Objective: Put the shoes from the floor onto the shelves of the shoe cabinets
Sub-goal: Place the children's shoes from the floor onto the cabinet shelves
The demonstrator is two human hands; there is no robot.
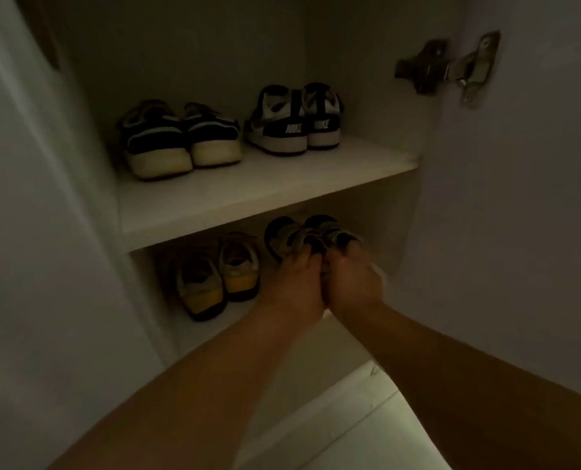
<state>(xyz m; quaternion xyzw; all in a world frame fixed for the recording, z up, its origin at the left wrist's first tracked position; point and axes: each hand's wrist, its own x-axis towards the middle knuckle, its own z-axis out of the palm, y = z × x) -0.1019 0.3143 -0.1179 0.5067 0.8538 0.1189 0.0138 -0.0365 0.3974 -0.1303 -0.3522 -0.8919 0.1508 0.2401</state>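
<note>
Both my hands reach into the lower shelf of the dim white shoe cabinet. My left hand (295, 283) grips the left one of a pair of dark strapped sandals (282, 234), and my right hand (351, 279) grips the right sandal (333, 228). The sandals sit at the right of the lower shelf, toes pointing inward. My hands touch each other side by side, and their fingers hide the sandals' heels.
A pair of grey shoes with yellow heels (214, 279) stands left of the sandals. On the upper shelf (268, 184) stand dark sneakers with cream soles (180, 140) and black-and-white sneakers (295, 120). The open door with its hinge (451, 67) is at right. Pale floor (367, 418) lies below.
</note>
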